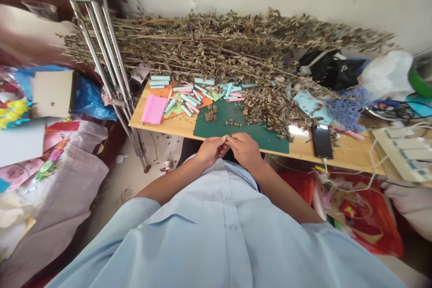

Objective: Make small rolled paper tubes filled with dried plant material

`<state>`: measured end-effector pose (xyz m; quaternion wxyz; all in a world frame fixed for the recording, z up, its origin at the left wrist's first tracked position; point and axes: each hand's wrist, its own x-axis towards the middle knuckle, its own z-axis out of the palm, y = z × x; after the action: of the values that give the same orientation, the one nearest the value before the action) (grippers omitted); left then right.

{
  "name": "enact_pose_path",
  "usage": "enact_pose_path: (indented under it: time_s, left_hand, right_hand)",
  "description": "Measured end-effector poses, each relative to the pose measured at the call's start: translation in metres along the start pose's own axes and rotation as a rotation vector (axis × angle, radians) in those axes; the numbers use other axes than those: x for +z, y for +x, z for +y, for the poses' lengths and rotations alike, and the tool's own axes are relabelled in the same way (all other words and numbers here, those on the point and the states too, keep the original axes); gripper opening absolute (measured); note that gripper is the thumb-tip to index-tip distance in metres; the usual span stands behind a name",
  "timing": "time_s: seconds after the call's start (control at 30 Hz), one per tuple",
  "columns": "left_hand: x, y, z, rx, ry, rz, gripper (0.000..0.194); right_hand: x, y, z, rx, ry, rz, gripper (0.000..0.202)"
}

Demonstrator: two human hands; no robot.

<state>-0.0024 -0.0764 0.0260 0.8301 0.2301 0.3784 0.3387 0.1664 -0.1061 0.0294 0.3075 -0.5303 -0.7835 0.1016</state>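
My left hand and my right hand meet at the front edge of the green mat, fingertips pinched together. Whatever lies between them is too small to make out. Just beyond my fingers, a short row of small brown balls rests on the mat. A clump of brown crumbly pieces sits to its left. Dried leaves are heaped over the mat's right side. Rolled blue and pink paper tubes lie scattered behind and left of the mat, near a pink paper stack.
Long dried plant stalks lie along the wall. Metal crutches lean at the table's left end. A charging phone, blue yarn and a power strip are on the right. Red bags sit below.
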Motion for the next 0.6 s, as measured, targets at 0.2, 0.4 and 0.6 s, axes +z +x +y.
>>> enact_pose_path:
  time_s: [0.2,0.4,0.6]
  left_hand:
    - [0.0004,-0.0025,0.0008,-0.029,-0.014,-0.016,0.039]
    - [0.0005,-0.0057,0.0046,-0.051,0.001,-0.092,0.037]
    - [0.0016,-0.0054,0.004,-0.048,0.064,-0.142,0.042]
  right_hand:
    - [-0.0037,0.0011,0.0011,-0.025,-0.041,-0.072,0.027]
    - [-0.0022,0.0018,0.0012,-0.016,0.049,-0.004,0.025]
    - [0.0036,0.002,-0.0038,0.141,0.247,0.139,0.025]
